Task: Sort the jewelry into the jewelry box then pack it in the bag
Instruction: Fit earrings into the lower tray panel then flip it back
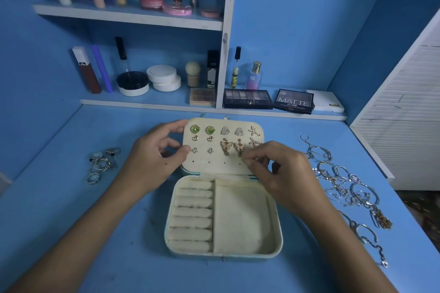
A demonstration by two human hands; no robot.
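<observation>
I am looking down at my two hands over the open jewelry box (223, 216) on the blue table (71, 209). My left hand (152, 157) is reaching in from the left and holding the left edge of the lid panel (214, 164), with the thumb and fingers curled around that edge. My right hand (283, 173) is coming in from the right, and its fingertips (250, 158) are pinching together at the panel's lower right side. I cannot tell if something tiny is sitting between them.

On the far left, a little pile of silver rings (102, 163) is lying on the table, well apart from the box. The box is sitting in the middle, lid laid back flat. Pairs of earrings (223, 140) are sitting in rows on the panel: green square ones, hearts, triangles, butterflies and starfish. My right hand is covering part of the lower starfish. The bottom half is showing soft cream ring rolls (192, 216) on the left and one wide pocket (240, 219) on the right. On the far right, a tangle of shiny chains and bangles (347, 188) is spreading down the table.

The box looks soft and fuzzy inside, with round corners. Behind it, shelves (133, 15) are holding makeup tubes, round jars and flat palettes (292, 101).
</observation>
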